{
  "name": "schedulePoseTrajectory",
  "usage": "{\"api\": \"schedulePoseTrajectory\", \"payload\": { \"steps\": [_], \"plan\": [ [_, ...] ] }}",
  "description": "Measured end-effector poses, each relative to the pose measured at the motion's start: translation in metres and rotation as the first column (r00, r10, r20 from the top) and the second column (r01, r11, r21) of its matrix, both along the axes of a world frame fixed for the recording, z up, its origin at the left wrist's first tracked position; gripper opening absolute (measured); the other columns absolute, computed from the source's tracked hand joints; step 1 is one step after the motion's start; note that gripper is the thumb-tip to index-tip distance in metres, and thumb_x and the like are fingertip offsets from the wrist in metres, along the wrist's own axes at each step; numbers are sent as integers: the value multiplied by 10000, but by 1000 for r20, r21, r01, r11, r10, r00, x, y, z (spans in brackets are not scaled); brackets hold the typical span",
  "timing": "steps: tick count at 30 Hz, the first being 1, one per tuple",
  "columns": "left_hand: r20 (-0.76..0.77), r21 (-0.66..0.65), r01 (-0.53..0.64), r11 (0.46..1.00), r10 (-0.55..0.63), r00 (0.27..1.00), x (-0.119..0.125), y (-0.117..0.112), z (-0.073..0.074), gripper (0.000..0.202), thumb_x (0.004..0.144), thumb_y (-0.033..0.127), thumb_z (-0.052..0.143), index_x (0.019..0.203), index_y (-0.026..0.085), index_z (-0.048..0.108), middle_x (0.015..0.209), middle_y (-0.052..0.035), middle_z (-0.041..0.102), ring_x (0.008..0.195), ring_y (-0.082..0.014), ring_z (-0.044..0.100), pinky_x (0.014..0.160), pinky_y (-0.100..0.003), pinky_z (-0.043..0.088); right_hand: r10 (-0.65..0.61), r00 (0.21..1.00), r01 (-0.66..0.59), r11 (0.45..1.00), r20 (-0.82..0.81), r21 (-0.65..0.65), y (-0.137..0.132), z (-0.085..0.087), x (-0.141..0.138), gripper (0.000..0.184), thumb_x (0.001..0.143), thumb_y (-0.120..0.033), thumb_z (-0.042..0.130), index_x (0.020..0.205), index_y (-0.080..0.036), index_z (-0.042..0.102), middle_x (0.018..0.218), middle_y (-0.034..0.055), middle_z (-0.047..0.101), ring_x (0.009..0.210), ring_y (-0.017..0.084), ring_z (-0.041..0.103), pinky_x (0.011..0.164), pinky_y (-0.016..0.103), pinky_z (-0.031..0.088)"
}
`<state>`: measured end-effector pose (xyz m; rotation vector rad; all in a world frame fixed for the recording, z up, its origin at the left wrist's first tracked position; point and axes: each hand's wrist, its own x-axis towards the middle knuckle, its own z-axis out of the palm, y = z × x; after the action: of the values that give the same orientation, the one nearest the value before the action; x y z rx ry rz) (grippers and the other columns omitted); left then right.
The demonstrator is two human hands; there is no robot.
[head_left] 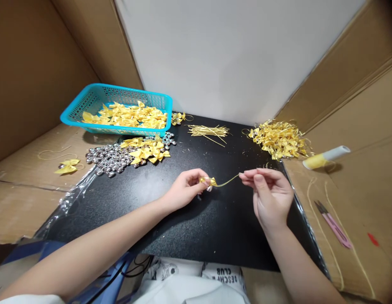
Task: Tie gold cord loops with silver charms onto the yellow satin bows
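In my left hand [190,186] a yellow ribbon bow [208,181] is pinched between thumb and fingers, with a silver bead [209,188] showing just under it. A thin gold cord [228,182] runs from the bow across to my right hand [272,196], whose thumb and fingertips close on its far end. The cord sags slightly between the two hands, above the black tabletop. My left fingers hide part of the bow and bead.
A blue basket [120,128] of yellow bows stands back left, with silver beads [109,158] and loose bows [148,151] before it. Cut gold cords [208,131] lie at the back. Finished bow pieces [280,139], a tube [327,157] and pink thread snips [335,228] are on the right.
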<state>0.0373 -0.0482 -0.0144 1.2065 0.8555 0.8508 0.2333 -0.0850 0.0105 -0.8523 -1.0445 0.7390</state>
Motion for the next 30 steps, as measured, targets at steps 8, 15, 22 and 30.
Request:
{"api": "schedulePoseTrajectory", "payload": {
  "steps": [8, 15, 22, 30],
  "plan": [
    [-40, -22, 273, 962, -274, 961, -1, -5, 6, 254, 788, 374, 701, 823, 124, 718, 723, 1, 579, 561, -74, 543, 563, -219, 456, 55, 998, -56, 998, -24, -30, -2, 0, 1, 50, 828, -230, 724, 872, -220, 702, 772, -11, 770, 690, 147, 753, 624, 236, 634],
    [-40, -47, 361, 931, -363, 931, -2, -7, 1, 233, 815, 344, 681, 886, 128, 734, 749, 2, 564, 570, -67, 556, 545, -202, 469, 86, 994, -86, 996, -71, -5, -2, 5, 3, 57, 816, -233, 738, 859, -227, 702, 752, -28, 770, 642, 132, 746, 610, 220, 634],
    [-112, -39, 316, 948, -319, 941, 0, -8, -1, 266, 791, 379, 697, 788, 114, 716, 750, 5, 555, 555, -62, 565, 547, -202, 476, 66, 996, -65, 998, -67, 19, -5, 7, 4, 52, 814, -233, 740, 856, -231, 708, 740, -29, 770, 628, 135, 743, 595, 227, 635],
    [-66, -135, 252, 958, -263, 963, 2, -9, -2, 267, 749, 364, 738, 750, 123, 624, 668, 13, 609, 538, -62, 536, 543, -195, 441, 111, 993, -110, 994, -49, 26, -5, 6, 6, 69, 836, -211, 718, 882, -261, 732, 758, -39, 767, 657, 122, 743, 629, 220, 638]
  ]
}}
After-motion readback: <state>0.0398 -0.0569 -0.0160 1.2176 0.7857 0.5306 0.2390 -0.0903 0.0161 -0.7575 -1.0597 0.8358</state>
